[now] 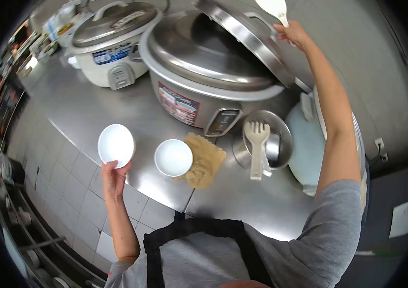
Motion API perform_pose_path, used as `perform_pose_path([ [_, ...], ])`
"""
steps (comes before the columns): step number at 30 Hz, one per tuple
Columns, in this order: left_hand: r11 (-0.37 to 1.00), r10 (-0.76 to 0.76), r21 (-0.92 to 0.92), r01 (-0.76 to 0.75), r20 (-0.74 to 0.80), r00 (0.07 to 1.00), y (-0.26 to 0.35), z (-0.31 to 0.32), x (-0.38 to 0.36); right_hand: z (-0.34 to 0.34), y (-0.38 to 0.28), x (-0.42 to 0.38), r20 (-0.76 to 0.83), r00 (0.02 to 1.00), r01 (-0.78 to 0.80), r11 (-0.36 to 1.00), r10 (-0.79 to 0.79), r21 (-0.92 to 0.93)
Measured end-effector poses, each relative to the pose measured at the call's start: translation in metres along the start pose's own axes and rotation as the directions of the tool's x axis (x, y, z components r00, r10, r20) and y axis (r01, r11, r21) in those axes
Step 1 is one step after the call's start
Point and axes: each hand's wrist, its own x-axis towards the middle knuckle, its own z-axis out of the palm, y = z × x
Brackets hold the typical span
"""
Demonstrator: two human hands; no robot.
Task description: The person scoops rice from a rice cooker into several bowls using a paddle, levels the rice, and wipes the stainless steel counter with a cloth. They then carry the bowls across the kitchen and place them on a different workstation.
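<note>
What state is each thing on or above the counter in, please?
Held bowl, looks empty, in left hand
Paddle, raised in right hand
Counter bowl, upright, looks empty
Cloth, rumpled
Steel basin, uncovered
Forked utensil, lying across the steel basin
Small cooker, covered
Large cooker, covered
Upper lid, tilted above the large cooker
Pale blue vessel, state unclear

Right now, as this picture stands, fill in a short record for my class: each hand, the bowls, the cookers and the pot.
Left hand: holds a white bowl, thumb at its near rim
Right hand: holds a white paddle near a tilted lid; contact with the lid unclear
Second bowl: on the counter, beside a tan cloth
Large cooker: beneath the tilted lid
Smaller cooker: lid on
Metal pot: forked utensil across it
</note>
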Motion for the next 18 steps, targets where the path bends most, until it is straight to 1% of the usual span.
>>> perform_pose_path([
  [1, 0.999, -0.017, -0.052, 0.017, -0.006, 1.000, 0.001, 0.003, 0.000, -0.005, 0.000, -0.007, 0.011, 1.000, 0.007, 1.000, -0.007, 0.002],
  [2, 0.995, -0.018, -0.100, 0.021, 0.027, 0.999, 0.003, 0.008, 0.000, -0.009, 0.000, -0.015, 0.022, 1.000, 0.009, 1.000, -0.009, 0.004],
  [3, 0.998, 0.024, -0.066, -0.017, 0.106, 0.994, 0.024, 0.018, 0.016, -0.017, 0.029, -0.033, -0.054, 0.998, 0.017, 0.993, -0.011, 0.117],
  [5, 0.986, -0.036, -0.156, 0.064, 0.172, 0.984, 0.011, 0.028, 0.007, -0.042, 0.053, -0.059, -0.056, 0.998, -0.032, 0.993, 0.038, 0.116],
  [6, 0.977, -0.047, -0.195, 0.081, 0.171, 0.984, 0.001, 0.034, 0.001, -0.059, 0.064, -0.071, -0.045, 0.998, -0.037, 0.996, 0.041, 0.086],
  [7, 0.976, -0.043, -0.206, 0.074, 0.149, 0.988, 0.000, 0.045, -0.003, -0.070, 0.077, -0.084, -0.046, 0.998, -0.041, 0.996, 0.044, 0.078],
  [8, 0.975, -0.059, -0.203, 0.094, 0.175, 0.983, -0.002, 0.049, -0.005, -0.080, 0.092, -0.101, -0.044, 0.998, -0.046, 0.996, 0.050, 0.073],
  [11, 0.963, -0.075, -0.235, 0.134, 0.246, 0.966, -0.010, 0.058, 0.001, -0.119, 0.104, -0.171, -0.194, 0.969, -0.193, 0.963, 0.156, -0.187],
  [12, 0.963, -0.083, -0.223, 0.148, 0.278, 0.957, -0.014, 0.064, 0.000, -0.133, 0.117, -0.190, -0.179, 0.959, -0.256, 0.938, 0.217, -0.232],
  [15, 0.958, -0.068, -0.239, 0.159, 0.348, 0.935, -0.027, 0.083, -0.004, -0.171, 0.142, -0.253, -0.170, 0.936, -0.335, 0.928, 0.308, -0.163],
  [16, 0.959, -0.052, -0.241, 0.145, 0.355, 0.933, -0.031, 0.093, -0.008, -0.178, 0.160, -0.271, -0.205, 0.905, -0.394, 0.917, 0.373, -0.069],
  [17, 0.961, -0.033, -0.244, 0.129, 0.360, 0.932, -0.036, 0.102, -0.013, -0.188, 0.191, -0.286, -0.238, 0.950, -0.276, 0.899, 0.202, -0.341],
  [18, 0.958, -0.033, -0.250, 0.143, 0.398, 0.917, -0.041, 0.108, -0.016, -0.197, 0.227, -0.300, -0.219, 0.975, -0.153, 0.793, 0.025, -0.590],
])
